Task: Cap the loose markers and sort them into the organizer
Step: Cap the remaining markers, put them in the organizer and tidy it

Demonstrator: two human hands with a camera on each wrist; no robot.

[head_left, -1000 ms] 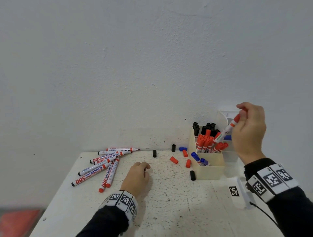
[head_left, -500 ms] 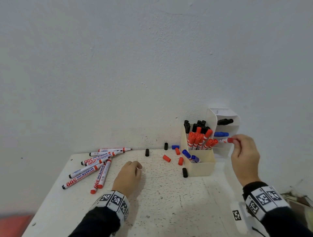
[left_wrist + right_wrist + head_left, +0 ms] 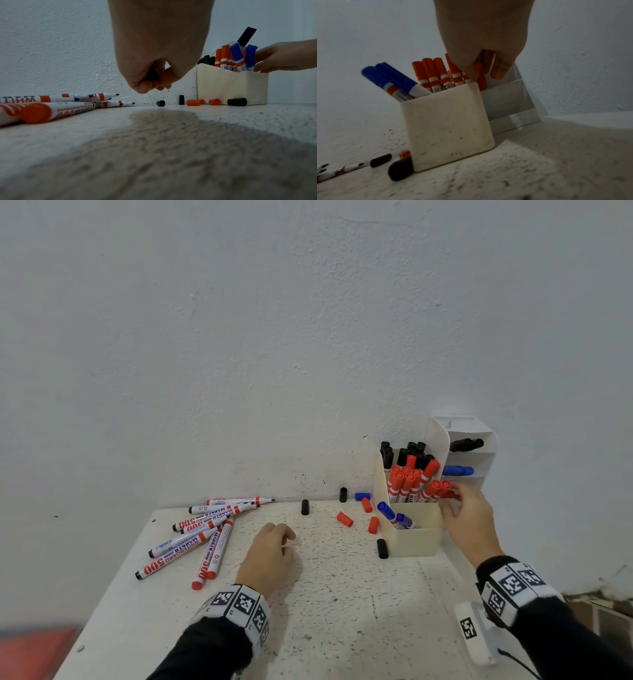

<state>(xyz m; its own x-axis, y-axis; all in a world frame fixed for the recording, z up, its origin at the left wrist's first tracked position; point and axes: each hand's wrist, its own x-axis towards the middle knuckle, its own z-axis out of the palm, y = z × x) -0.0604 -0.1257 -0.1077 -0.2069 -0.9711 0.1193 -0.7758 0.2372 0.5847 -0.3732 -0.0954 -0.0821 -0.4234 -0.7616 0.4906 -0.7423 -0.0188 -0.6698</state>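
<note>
The right hand pinched a red marker, light, stiff and slippery, at its cap, over the organizer. The left hand gripped a black cap.

Three views: one head cam, two wrist cams low over the table.
Head view looks forward and down from above at the table, wall behind, both hands in frame. Left wrist view sits almost at table level, close behind the left hand, facing the wall. Right wrist view, low and tilted, is close behind the right hand. All three share the cream organizer.
</note>
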